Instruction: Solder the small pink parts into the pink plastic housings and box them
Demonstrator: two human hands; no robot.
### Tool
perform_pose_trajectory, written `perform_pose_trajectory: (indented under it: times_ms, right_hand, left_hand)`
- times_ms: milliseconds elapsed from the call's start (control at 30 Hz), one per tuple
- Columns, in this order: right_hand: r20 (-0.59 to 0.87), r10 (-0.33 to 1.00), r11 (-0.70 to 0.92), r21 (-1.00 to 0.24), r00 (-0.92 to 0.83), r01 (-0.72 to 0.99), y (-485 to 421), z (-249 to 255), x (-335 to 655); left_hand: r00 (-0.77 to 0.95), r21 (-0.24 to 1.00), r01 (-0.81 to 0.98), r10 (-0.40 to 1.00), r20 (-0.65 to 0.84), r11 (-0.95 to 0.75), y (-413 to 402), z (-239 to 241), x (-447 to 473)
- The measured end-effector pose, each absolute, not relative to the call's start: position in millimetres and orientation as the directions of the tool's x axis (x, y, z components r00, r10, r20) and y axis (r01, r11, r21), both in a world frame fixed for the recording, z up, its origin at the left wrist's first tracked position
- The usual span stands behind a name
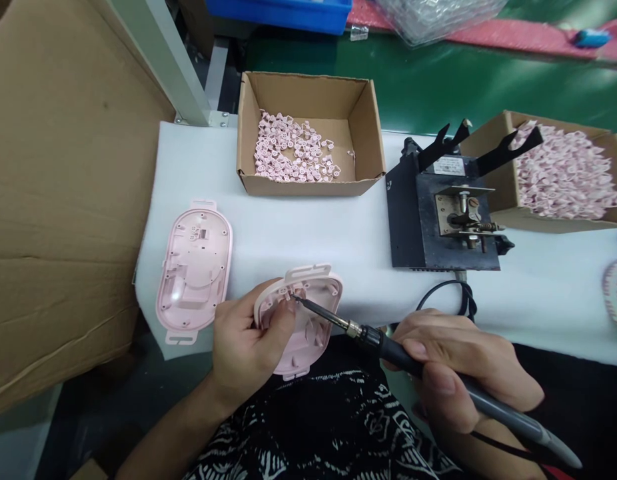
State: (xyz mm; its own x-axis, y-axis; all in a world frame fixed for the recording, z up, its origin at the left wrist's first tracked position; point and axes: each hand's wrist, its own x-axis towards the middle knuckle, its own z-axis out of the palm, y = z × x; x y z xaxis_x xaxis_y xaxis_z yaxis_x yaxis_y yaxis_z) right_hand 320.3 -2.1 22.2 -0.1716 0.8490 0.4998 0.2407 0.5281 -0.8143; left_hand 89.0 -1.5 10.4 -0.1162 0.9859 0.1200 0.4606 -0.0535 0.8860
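My left hand (pixel 251 340) holds an oval pink plastic housing shell (pixel 322 293) upright, its inner side with ribs and posts facing the camera. My right hand (pixel 458 373) grips a dark-handled soldering iron (pixel 388 353) like a pen. Its thin tip reaches into the shell near my left thumb, and the exact contact point is hidden. A matching pink shell (pixel 193 267) lies on the white foam mat (pixel 298 233), inner side up, to the left of my hands.
A cardboard box (pixel 308 87) of small pink parts stands behind the shell. To the right are a black soldering station (pixel 428 227) with an iron stand and a fuller box of pink parts (pixel 563 173). A large cardboard sheet (pixel 63 200) stands at the left.
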Motion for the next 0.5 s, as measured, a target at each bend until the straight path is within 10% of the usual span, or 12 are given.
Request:
perform_pose_trajectory:
  times_ms: [500]
  right_hand:
    - [0.512,0.849,0.525,-0.843,-0.127,0.112,4,8,322]
  left_hand:
    - [-0.119,0.896,0.436,0.981,0.152,-0.086,-3,8,87]
